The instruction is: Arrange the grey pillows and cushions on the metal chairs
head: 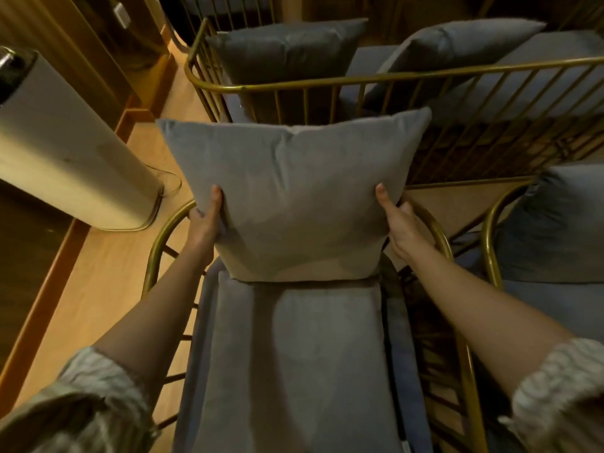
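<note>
My rolled-up striped sleeves sit nearest, cut off by the bottom corners. Beyond them the grey seat cushion runs out of frame below. I grip the grey pillow at both lower sides: my left hand and right hand show thumbs in front, the fingers hidden behind the fabric. The pillow stands upright on the cushion's far end, hiding the back of the gold metal chair (its side bars are dim). Wooden floor lies open to the left; more chairs crowd ahead and right
</note>
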Motion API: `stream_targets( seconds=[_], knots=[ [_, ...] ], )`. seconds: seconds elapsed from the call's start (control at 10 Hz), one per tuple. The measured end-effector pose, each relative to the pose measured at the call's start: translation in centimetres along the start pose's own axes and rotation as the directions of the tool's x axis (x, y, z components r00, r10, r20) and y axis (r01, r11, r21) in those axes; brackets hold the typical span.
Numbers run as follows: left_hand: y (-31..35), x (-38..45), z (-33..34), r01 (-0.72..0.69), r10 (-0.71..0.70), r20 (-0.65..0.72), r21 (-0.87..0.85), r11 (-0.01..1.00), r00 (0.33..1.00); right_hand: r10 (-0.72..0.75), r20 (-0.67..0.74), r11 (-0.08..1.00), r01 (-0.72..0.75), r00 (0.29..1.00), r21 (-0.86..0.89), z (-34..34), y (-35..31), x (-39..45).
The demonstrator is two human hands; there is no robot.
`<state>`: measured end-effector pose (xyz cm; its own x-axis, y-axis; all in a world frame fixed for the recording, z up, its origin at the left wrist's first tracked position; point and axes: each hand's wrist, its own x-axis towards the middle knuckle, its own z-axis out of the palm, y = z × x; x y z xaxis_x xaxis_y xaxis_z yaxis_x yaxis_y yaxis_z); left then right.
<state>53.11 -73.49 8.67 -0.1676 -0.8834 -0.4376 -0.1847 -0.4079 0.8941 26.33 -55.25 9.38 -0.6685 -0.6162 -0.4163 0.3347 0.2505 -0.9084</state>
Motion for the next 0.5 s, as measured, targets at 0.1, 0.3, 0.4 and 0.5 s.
stream_targets(
  seconds=[0.1, 0.3, 0.4, 0.5],
  knots=[
    [-1.8, 0.4, 0.4, 0.05, -0.049, -0.02, 0.037, 0.998, 0.999, 0.049, -0.029, 0.998, -0.05, 0.998, -0.042, 0.1, 1.8, 0.1],
    [-2.2, 0.8, 1.1, 0.128, -0.124, -0.064, 0.061, 0.99, 0.99, 0.113, -0.043, 0.982, -0.118, 0.993, -0.149, -0.3, 3.6, 0.3],
    [-1.6, -0.1, 1.3, 0.153, -0.149, -0.088, 0.047, 0.987, 0.985, 0.175, -0.045, 0.971, -0.18, 0.983, -0.154, -0.9, 3.8, -0.3],
    [-2.7, -2.3, 0.6, 0.142, -0.133, -0.087, 0.102, 0.985, 0.987, 0.184, -0.021, 0.956, -0.183, 0.983, -0.227, -1.3, 3.9, -2.1]
  ],
)
